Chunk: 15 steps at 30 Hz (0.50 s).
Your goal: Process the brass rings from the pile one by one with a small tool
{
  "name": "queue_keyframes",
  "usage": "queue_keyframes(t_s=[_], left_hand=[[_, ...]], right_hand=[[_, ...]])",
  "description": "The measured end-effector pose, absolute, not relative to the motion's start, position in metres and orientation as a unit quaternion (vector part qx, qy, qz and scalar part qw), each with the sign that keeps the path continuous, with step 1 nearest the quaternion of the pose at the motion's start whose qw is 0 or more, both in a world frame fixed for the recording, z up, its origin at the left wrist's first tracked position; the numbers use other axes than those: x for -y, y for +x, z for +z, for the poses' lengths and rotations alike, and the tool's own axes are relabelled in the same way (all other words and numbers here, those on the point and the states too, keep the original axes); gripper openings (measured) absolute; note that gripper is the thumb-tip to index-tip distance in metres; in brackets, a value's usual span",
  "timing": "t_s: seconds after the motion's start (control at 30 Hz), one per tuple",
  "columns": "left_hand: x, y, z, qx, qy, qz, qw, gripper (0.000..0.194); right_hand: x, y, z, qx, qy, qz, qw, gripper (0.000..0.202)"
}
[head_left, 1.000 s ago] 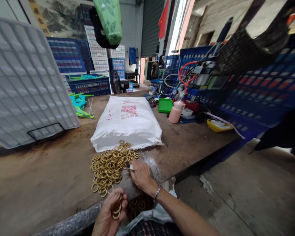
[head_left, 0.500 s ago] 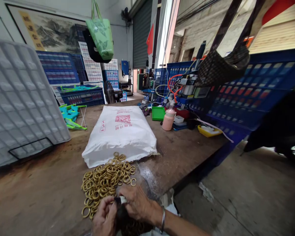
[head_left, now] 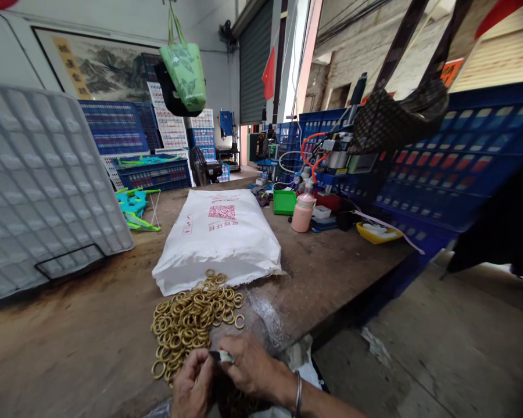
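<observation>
Both hands are close together at the bottom centre of the head view, beside a pile of brass-coloured rings (head_left: 187,322). My left hand (head_left: 194,383) has its thumb and fingertips pinched at the dark end of a small black-and-white object (head_left: 221,356). My right hand (head_left: 253,366), with a metal bangle at the wrist, is closed on the white part of that same object. Its exact shape is too small to tell. Below the hands lies a dark area with more rings, partly hidden by them. A white sack (head_left: 220,238) with red print lies behind the pile.
A grey ribbed panel (head_left: 47,186) stands at the left, near cyan-green plastic parts (head_left: 135,206). Beyond the sack are a green tray (head_left: 284,202), a pink bottle (head_left: 303,213) and a yellow dish (head_left: 378,233). The table's right edge drops to the floor.
The view has shifted slightly, so the scene sits a little further right. Both hands remain together at the small object, with the white part now tilted somewhat differently.
</observation>
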<state>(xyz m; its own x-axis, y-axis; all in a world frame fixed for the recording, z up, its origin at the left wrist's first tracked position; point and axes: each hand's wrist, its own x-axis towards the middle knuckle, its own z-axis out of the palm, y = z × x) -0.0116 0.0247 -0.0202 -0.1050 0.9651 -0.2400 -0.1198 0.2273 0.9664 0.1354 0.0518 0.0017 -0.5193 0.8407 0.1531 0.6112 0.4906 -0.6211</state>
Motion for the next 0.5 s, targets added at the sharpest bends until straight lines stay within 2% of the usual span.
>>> queue_keyframes(t_s=[0.13, 0.27, 0.37, 0.5], left_hand=[[-0.022, -0.012, -0.015, -0.537, 0.363, 0.478, 0.592, 0.040], [-0.021, -0.009, -0.014, -0.530, 0.299, 0.441, 0.660, 0.045], [-0.020, -0.005, -0.012, -0.555, 0.312, 0.453, 0.624, 0.046], [-0.018, 0.000, -0.006, -0.567, 0.398, 0.501, 0.518, 0.036]], right_hand=[[-0.054, 0.138, 0.005, 0.828, -0.443, 0.272, 0.210, 0.010], [-0.058, 0.136, 0.005, 0.741, -0.447, 0.409, 0.290, 0.011], [-0.057, 0.132, 0.003, 0.672, -0.453, 0.482, 0.332, 0.017], [-0.051, 0.127, -0.002, 0.537, -0.467, 0.636, 0.299, 0.029]])
